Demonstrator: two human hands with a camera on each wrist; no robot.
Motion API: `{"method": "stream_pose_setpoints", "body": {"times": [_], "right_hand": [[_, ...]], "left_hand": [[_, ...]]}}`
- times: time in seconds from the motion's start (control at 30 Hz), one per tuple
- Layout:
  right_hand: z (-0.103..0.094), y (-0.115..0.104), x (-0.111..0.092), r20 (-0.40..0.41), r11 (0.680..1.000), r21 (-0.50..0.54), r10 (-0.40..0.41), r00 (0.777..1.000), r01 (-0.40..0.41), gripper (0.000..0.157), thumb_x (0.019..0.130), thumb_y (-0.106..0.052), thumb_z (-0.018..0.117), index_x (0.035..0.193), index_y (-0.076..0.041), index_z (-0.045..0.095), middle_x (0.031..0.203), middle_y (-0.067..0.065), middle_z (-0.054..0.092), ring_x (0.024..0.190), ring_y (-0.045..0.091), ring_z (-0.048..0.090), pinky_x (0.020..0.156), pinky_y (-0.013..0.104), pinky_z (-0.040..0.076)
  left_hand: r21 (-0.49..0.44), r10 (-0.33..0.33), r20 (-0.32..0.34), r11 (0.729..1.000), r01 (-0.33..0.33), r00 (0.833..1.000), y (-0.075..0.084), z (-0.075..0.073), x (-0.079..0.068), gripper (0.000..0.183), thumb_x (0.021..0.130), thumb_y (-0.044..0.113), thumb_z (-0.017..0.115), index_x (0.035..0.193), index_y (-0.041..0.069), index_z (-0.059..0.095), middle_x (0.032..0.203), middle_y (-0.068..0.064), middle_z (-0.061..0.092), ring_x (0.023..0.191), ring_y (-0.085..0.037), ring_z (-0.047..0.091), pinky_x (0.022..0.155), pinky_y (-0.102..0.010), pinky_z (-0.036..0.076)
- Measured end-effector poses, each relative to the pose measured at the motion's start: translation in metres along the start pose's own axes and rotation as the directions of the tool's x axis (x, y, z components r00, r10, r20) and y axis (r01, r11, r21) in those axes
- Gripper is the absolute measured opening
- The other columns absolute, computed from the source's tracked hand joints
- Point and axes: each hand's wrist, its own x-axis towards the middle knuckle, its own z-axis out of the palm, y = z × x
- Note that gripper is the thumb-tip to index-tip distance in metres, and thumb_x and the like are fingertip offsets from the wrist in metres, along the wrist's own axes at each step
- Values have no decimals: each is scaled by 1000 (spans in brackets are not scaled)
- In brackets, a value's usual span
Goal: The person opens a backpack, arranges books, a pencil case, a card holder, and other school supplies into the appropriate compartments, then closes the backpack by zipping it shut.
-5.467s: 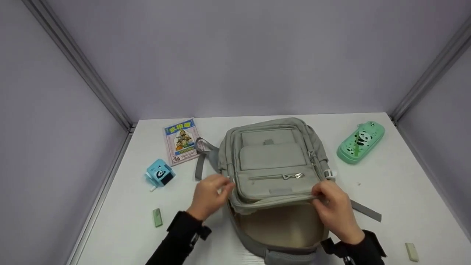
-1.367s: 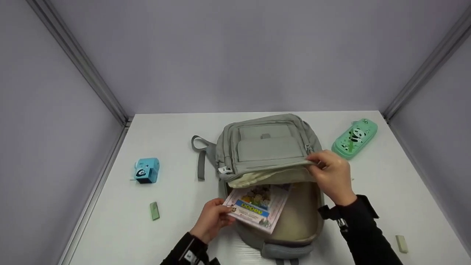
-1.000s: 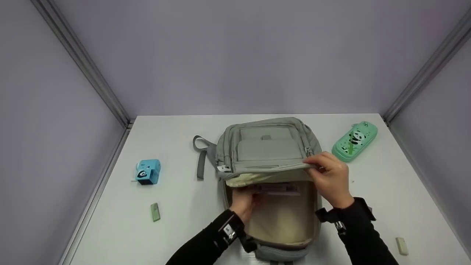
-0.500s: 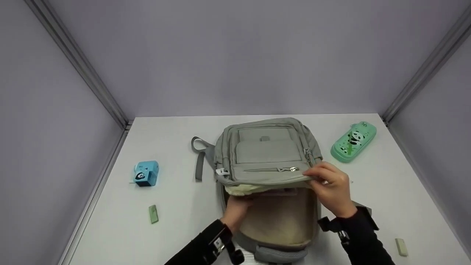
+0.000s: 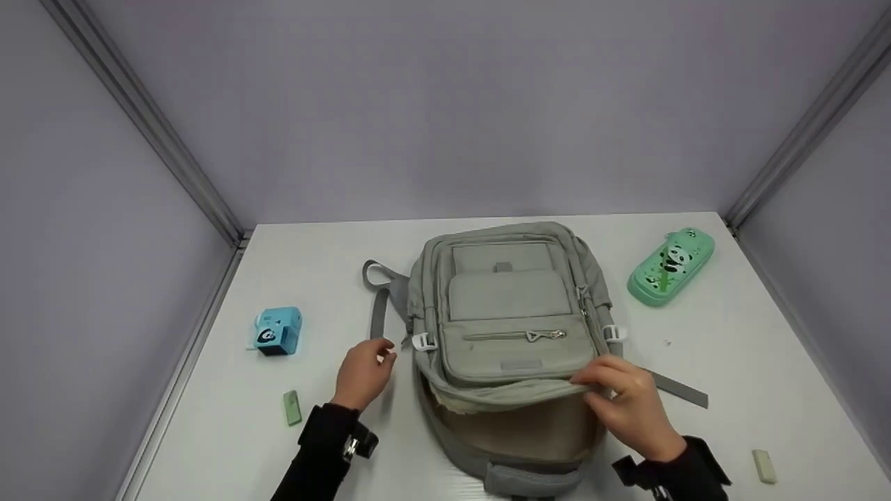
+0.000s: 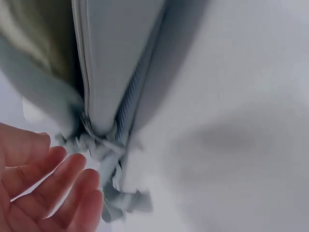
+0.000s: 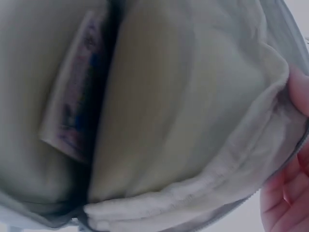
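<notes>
A grey-green backpack (image 5: 515,299) lies on the table, its main compartment unzipped toward the near end. My right hand (image 5: 630,403) pinches the edge of the backpack's front flap (image 5: 508,393) at its near right corner and holds it slightly up. Inside the compartment, the right wrist view shows a booklet (image 7: 77,96) with a colourful cover; the head view hides it. Left of the backpack is my left hand (image 5: 364,374), holding nothing, near a grey strap (image 5: 379,313). In the left wrist view its fingers (image 6: 72,169) are loosely bent, apart from the bag.
A blue panda pencil sharpener (image 5: 278,330) stands on the left, with a green eraser (image 5: 292,408) nearer. To the right are a green panda pencil case (image 5: 671,267) and a pale eraser (image 5: 763,466). Walls (image 5: 487,111) enclose the white table (image 5: 334,264) at the back and sides.
The booklet went from the table's left into the backpack with my left hand, which has since come out empty to the left. My right hand has lowered the flap toward me.
</notes>
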Motion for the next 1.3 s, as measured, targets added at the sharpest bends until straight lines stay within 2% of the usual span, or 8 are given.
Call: {"method": "stream_pose_setpoints", "body": {"times": [0.13, 0.27, 0.47, 0.73, 0.9, 1.03, 1.13, 1.3], "right_hand": [[5, -3, -23, 77, 997, -48, 71, 995, -67, 55, 55, 28, 67, 84, -19, 72, 84, -6, 65, 75, 4, 59, 67, 12, 43], [14, -3, -44, 150, 989, -104, 123, 981, -108, 52, 57, 23, 73, 84, -22, 69, 84, -11, 63, 75, 4, 59, 71, 11, 43], [22, 0, -67, 258, 968, -201, 198, 946, -148, 45, 61, 12, 81, 79, -25, 64, 81, -16, 58, 74, -1, 53, 64, 20, 45], [29, 5, -81, 320, 979, -202, 66, 945, 0, 30, 66, -16, 90, 83, -25, 67, 83, -16, 60, 74, 0, 54, 65, 24, 44], [39, 1, -83, 352, 980, -200, 65, 934, 7, 29, 67, -20, 90, 87, -24, 70, 86, -14, 62, 77, 5, 58, 66, 28, 47], [48, -4, -83, 350, 965, -257, 136, 927, -44, 24, 68, -17, 89, 84, -23, 72, 81, -12, 62, 74, 6, 58, 65, 27, 49], [54, -6, -82, 345, 940, -329, 211, 915, -93, 18, 71, -16, 87, 82, -22, 73, 76, -11, 60, 70, 7, 58, 62, 26, 48], [58, -5, -82, 338, 900, -404, 310, 889, -161, 14, 75, -18, 84, 80, -21, 72, 71, -10, 57, 65, 7, 57, 59, 26, 45]], "left_hand": [[24, -4, -32, 1000, 5, 999, -5, 10, 17, 24, 91, 6, 66, 113, -2, 69, 106, -19, 70, 98, -36, 66, 85, -47, 53], [43, 5, -74, 999, -2, 997, -3, 21, 29, 24, 90, 1, 65, 113, -5, 68, 108, -24, 68, 103, -42, 64, 91, -51, 50], [81, 13, -131, 997, -2, 991, -4, 35, 37, 16, 88, -3, 62, 103, -6, 68, 99, -25, 68, 95, -44, 64, 86, -53, 50], [40, -61, -112, 997, 66, 992, -6, 48, 41, 28, 92, -2, 57, 119, -7, 58, 93, -25, 71, 82, -41, 68, 73, -51, 53], [35, -84, -154, 995, 90, 985, -5, 56, 38, 19, 93, -1, 57, 111, -6, 59, 79, -23, 68, 68, -38, 64, 64, -49, 50], [111, -48, -167, 992, 67, 985, -3, 56, 34, 11, 94, 1, 57, 96, -6, 65, 77, -22, 66, 69, -37, 64, 65, -48, 50], [184, 25, -173, 983, 8, 985, -2, 53, 28, 11, 92, 3, 62, 88, -3, 68, 78, -19, 66, 73, -35, 64, 68, -46, 51], [247, 126, -162, 965, -84, 979, 1, 46, 15, 9, 91, 7, 67, 83, 2, 69, 77, -13, 65, 71, -31, 63, 62, -45, 50]]}}
